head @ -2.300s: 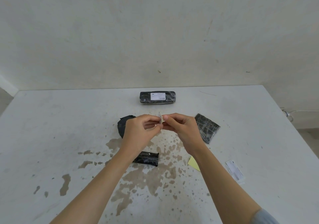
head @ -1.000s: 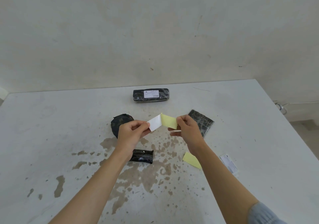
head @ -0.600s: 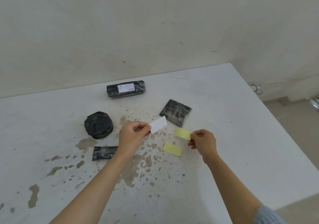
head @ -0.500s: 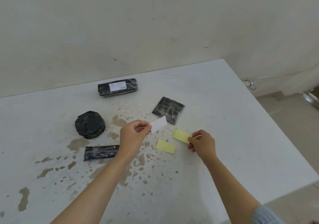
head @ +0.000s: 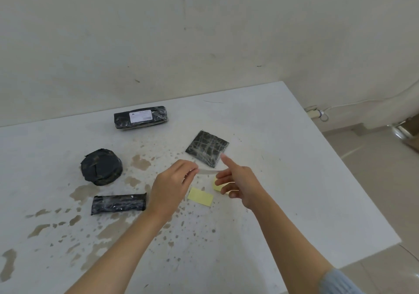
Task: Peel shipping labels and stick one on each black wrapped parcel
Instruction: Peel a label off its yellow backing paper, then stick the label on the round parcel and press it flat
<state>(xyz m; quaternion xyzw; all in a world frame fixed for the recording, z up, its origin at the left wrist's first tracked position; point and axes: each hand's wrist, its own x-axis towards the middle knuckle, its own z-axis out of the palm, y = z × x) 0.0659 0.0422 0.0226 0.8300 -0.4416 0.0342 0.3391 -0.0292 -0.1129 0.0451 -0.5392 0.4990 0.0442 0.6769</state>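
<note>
The left hand [head: 172,185] pinches the blurred label [head: 207,171]; the square parcel [head: 207,148] lies at one o'clock, nearer the open, empty right hand [head: 238,182].

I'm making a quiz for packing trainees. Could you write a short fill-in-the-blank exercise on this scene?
1. The number of black parcels on the table is ____.
2. The only parcel already labelled is the long parcel nearest the ____.
3. The backing slip lying between the hands is coloured ____.

Missing words: four; wall; yellow
</note>
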